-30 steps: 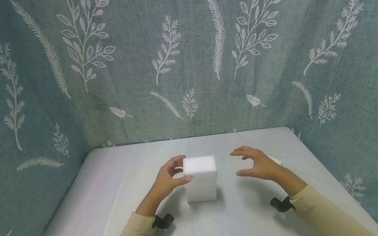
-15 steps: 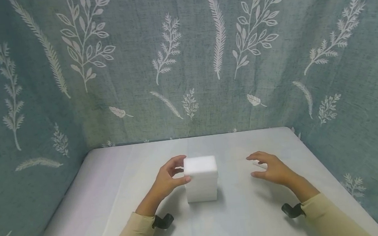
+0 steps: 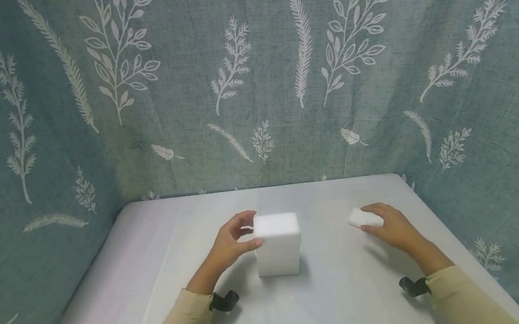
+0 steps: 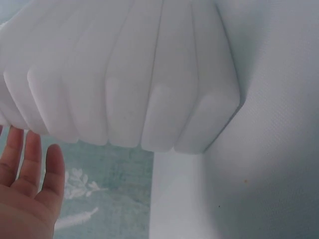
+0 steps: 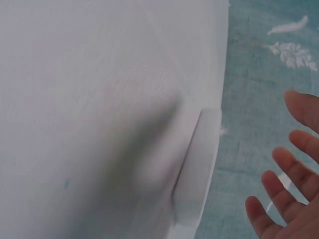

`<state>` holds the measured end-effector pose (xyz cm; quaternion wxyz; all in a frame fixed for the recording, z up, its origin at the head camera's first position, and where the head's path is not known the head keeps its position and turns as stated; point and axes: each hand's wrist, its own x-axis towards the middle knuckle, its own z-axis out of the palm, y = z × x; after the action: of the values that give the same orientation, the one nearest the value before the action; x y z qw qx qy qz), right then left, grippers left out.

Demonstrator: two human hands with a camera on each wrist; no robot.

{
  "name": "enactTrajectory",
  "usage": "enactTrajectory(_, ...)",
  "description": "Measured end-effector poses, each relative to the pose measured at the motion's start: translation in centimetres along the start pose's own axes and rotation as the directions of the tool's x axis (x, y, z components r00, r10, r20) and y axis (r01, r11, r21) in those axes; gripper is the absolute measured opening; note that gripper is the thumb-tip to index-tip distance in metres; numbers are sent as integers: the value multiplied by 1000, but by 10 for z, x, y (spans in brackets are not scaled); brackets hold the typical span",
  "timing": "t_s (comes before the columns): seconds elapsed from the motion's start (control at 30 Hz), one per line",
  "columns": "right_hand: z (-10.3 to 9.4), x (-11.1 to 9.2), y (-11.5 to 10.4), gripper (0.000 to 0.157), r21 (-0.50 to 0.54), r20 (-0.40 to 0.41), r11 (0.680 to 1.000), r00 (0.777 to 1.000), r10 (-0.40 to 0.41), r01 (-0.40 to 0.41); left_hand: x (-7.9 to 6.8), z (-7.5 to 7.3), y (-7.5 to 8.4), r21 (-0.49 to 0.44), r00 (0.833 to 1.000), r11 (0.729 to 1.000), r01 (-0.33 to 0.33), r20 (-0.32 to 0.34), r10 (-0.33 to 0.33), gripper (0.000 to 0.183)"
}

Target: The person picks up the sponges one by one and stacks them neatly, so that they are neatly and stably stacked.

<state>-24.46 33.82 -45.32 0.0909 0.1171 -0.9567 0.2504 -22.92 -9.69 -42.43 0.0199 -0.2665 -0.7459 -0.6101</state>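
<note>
A tall stack of white sponges (image 3: 277,249) stands on the table in the head view, flat slabs with rounded edges laid one on another. My left hand (image 3: 233,242) holds the stack's upper left side, thumb at the near face and fingers round the far corner. In the left wrist view the layers of the stack (image 4: 129,89) show, with fingers (image 4: 54,167) at its edge. To the right, a single white sponge (image 3: 363,217) lies flat. My right hand (image 3: 392,227) is over its right end, fingers spread. The right wrist view shows this sponge (image 5: 199,169) apart from the fingers (image 5: 279,186).
The white table (image 3: 181,274) has its far edge against a green-blue curtain (image 3: 271,93) with white leaf prints. More curtain hangs along both sides. A dark wrist camera (image 3: 226,302) sits under the left wrist, another camera (image 3: 413,286) under the right.
My right hand has moved right, away from the stack and over to the lone sponge, which now shows more fully. The left hand and the stack have stayed in place.
</note>
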Motion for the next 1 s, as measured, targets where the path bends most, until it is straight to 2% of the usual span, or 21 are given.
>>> enactTrajectory(0.27, -1, -4, 18, 54, -38, 25, 999, 1000, 10, -9, -1, 0, -1, 8, 1000, 1000, -3, 1, 3, 64)
enactTrajectory(0.57, -3, -7, 27, 59, -93, 70, 993, 994, 80, -73, 0, 1, 1, -3, 1000, 1000, 2, -1, -2, 63)
enactTrajectory(1.0, 0, -8, 41, 64, -114, 159, 972, 962, 222, -205, -2, 2, 0, -11, 1000, 1000, 18, 6, -18, 64)
